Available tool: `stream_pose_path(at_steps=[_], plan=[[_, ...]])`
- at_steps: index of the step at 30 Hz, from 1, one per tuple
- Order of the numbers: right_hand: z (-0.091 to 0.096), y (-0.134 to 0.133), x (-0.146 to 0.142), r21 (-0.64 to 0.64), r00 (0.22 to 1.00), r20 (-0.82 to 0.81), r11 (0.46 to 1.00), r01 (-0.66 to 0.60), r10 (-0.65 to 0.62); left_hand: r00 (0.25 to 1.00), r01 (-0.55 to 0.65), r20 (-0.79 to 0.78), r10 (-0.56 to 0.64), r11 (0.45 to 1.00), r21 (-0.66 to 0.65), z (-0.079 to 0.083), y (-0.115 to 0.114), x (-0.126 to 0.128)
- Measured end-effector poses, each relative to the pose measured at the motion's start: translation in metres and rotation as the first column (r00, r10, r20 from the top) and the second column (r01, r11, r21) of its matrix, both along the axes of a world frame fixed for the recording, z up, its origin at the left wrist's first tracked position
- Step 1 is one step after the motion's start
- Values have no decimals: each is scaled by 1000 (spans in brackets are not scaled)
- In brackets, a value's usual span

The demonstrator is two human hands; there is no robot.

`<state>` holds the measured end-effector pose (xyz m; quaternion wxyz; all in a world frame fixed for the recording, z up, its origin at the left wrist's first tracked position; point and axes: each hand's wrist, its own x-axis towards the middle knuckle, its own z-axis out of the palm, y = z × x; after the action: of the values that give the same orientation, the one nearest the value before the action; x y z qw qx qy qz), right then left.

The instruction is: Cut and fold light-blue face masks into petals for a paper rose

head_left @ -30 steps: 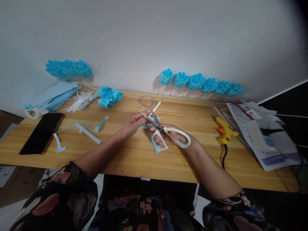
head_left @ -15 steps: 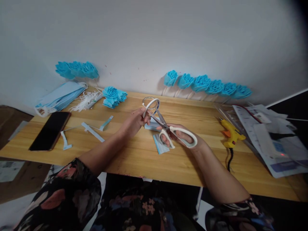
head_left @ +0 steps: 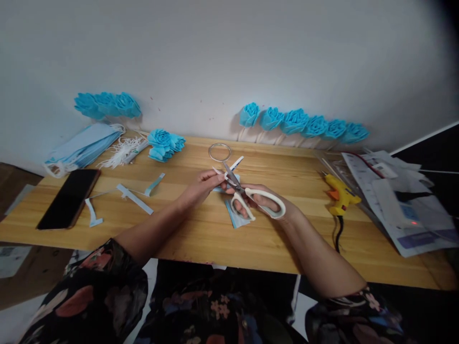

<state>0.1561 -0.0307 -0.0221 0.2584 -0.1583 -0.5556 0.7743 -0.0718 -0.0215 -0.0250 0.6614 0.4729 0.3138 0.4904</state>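
My right hand grips white-handled scissors, blades pointing up and left over the middle of the wooden table. My left hand pinches a thin white strip right at the blades. Cut blue mask pieces lie under and beside the scissors. A clear ring lies just beyond my hands.
Blue paper-like roses line the wall at right, with more roses at left and a cluster of roses on the table. A mask stack, black phone, cut strips, yellow glue gun and papers lie around.
Half a second ago the white strip curled up in a loop above my left hand. Now it lies lower and straighter at the blades, and both hands sit slightly lower.
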Motion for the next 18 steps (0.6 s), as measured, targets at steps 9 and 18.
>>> stream_pose_path(at_steps=[9,18], plan=[[-7,-3,-5,-3,999,-36,999,37,-37,996,55,-71,-53,998,14,-9,-1,-1],[-7,-3,-6,-39,995,-61,996,80,-82,991,125,-60,-122,990,62,1,-4,-4]])
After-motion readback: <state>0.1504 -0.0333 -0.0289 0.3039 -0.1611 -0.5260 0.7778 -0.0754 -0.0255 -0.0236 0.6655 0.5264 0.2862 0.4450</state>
